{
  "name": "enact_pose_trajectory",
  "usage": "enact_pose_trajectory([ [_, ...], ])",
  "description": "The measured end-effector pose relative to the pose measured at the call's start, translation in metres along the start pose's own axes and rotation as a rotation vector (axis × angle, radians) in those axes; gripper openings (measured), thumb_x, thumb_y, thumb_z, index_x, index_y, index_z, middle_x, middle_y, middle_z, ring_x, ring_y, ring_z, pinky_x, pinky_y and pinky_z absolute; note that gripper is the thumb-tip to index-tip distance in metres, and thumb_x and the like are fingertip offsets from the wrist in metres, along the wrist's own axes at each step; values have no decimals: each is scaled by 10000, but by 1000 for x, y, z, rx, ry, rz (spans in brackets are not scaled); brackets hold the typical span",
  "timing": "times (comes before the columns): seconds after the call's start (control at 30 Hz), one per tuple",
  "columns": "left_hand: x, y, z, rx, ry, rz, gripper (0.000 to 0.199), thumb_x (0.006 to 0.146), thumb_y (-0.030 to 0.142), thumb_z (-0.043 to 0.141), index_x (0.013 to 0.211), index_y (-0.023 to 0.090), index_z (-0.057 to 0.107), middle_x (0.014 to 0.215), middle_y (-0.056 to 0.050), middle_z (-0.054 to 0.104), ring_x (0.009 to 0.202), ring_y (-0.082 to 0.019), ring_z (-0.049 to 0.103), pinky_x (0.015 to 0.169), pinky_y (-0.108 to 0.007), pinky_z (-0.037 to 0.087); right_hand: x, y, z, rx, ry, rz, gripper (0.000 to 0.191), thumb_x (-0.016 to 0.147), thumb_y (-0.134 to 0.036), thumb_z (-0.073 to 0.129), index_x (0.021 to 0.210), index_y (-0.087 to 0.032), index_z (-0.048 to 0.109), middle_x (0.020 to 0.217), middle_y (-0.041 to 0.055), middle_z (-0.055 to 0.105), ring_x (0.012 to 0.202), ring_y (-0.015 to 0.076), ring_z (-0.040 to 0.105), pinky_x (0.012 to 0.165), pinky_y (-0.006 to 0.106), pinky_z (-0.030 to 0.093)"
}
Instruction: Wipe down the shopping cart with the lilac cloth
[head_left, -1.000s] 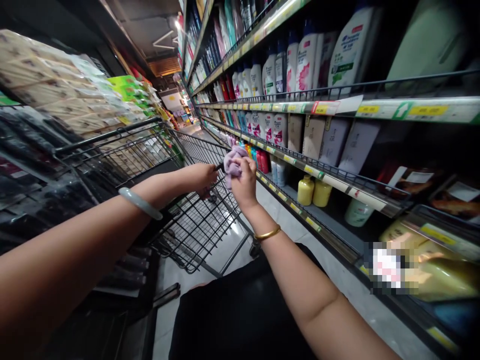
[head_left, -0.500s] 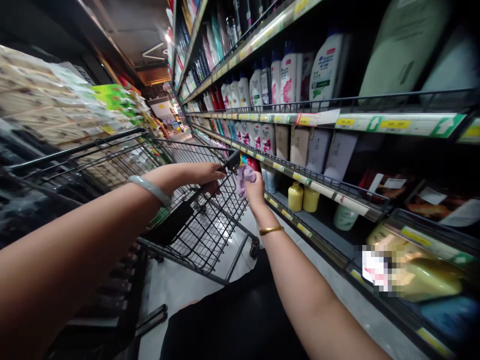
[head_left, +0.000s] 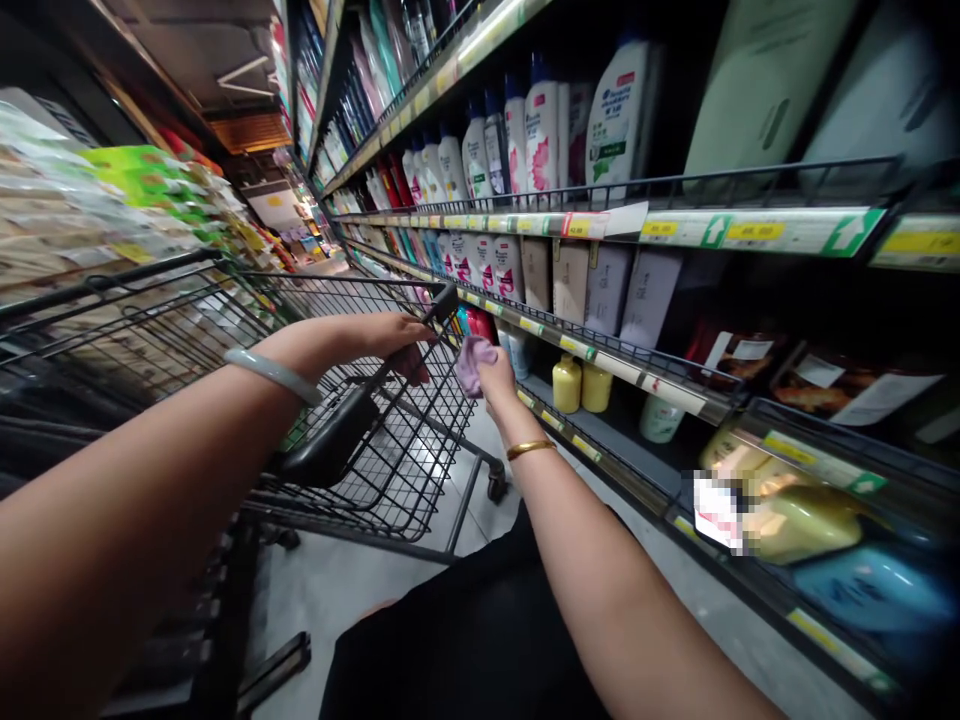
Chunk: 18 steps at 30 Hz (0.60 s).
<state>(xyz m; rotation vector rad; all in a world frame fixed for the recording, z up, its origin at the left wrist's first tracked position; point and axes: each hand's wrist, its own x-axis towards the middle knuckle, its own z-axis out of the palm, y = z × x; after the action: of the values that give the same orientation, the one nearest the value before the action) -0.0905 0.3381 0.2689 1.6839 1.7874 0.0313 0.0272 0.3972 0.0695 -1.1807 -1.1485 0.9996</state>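
Observation:
My left hand (head_left: pixel 401 342), with a pale bangle at the wrist, is at the top rim of a black wire shopping cart (head_left: pixel 375 500), near its corner. Its fingers curl round the rim; the lower ones are partly hidden in shadow. Just right of that corner, my right hand (head_left: pixel 498 380) is closed on a crumpled purple cloth (head_left: pixel 472 365). The cloth hangs between the cart and the shelf, above the floor. A gold bracelet circles my right wrist.
Shelves on the right hold white shampoo bottles (head_left: pixel 541 135), boxes (head_left: pixel 606 290) and yellow bottles (head_left: pixel 567 384). Price labels line a shelf edge (head_left: pixel 675 228). Stacked packs (head_left: pixel 45 220) stand on the left. Grey tiled floor (head_left: pixel 337 570) shows below the cart.
The view has shifted, so the shelves and cart appear further left and slightly higher. My left hand stays at the cart rim, and the purple cloth is still in my right hand.

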Motion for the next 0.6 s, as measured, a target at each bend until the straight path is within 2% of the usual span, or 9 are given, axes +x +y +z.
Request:
enact_pose_trajectory([
  [0.13, 7, 3, 7, -27, 43, 39, 421, 1075, 262, 313, 1359, 32, 522, 707, -97, 764, 705, -207, 729, 732, -310, 538, -6, -24, 1, 102, -23, -213, 399, 784, -85, 594, 1149, -235, 654, 1204, 3, 715, 1104, 134, 635, 1059, 254, 502],
  [0.2, 10, 6, 9, -38, 59, 47, 407, 1072, 250, 307, 1344, 37, 523, 683, -93, 752, 673, -204, 713, 704, -302, 531, -10, -17, -3, 117, -6, -157, 395, 715, -81, 660, 1077, -238, 674, 1168, 22, 707, 1120, 167, 625, 1097, 309, 495],
  [0.27, 12, 8, 11, -41, 64, 51, 405, 1064, 246, 313, 1346, 46, 525, 680, -93, 750, 659, -198, 704, 683, -291, 522, -12, 0, -9, 147, 23, 40, 337, 658, -80, 694, 956, -236, 664, 995, 33, 698, 1003, 199, 652, 1013, 376, 555],
  [0.33, 15, 10, 11, -37, 67, 53, 418, 1057, 240, 307, 1347, 46, 536, 693, -102, 752, 653, -192, 703, 673, -282, 515, -13, 16, -13, 203, 16, 221, 262, 659, -113, 700, 876, -243, 632, 769, 1, 642, 799, 200, 653, 821, 388, 608],
  [0.4, 19, 10, 10, -36, 67, 46, 435, 1050, 241, 309, 1355, 43, 546, 728, -119, 758, 657, -195, 710, 677, -284, 520, -13, 19, -13, 256, -20, 272, 212, 701, -171, 686, 890, -243, 620, 636, -30, 579, 651, 182, 616, 665, 354, 599],
  [0.43, 22, 8, 9, -15, 69, 48, 445, 1047, 253, 314, 1358, 48, 557, 755, -126, 763, 670, -199, 716, 686, -287, 527, -12, 15, -12, 286, -29, 271, 225, 720, -191, 671, 934, -238, 622, 627, -35, 578, 623, 171, 606, 634, 333, 592],
  [0.5, 28, 5, 5, 68, 95, 70, 465, 1045, 300, 328, 1342, 70, 601, 814, -131, 768, 716, -205, 725, 718, -290, 542, -12, -1, -10, 348, -37, 230, 323, 733, -199, 642, 1054, -228, 617, 725, -27, 647, 661, 151, 629, 668, 301, 599],
  [0.6, 37, -1, 2, 206, 211, 131, 483, 1037, 366, 371, 1265, 70, 678, 933, -140, 768, 813, -198, 704, 798, -282, 542, -17, -20, -8, 414, -92, -63, 478, 722, -189, 610, 1199, -229, 609, 1011, -4, 735, 881, 141, 686, 864, 280, 600],
])
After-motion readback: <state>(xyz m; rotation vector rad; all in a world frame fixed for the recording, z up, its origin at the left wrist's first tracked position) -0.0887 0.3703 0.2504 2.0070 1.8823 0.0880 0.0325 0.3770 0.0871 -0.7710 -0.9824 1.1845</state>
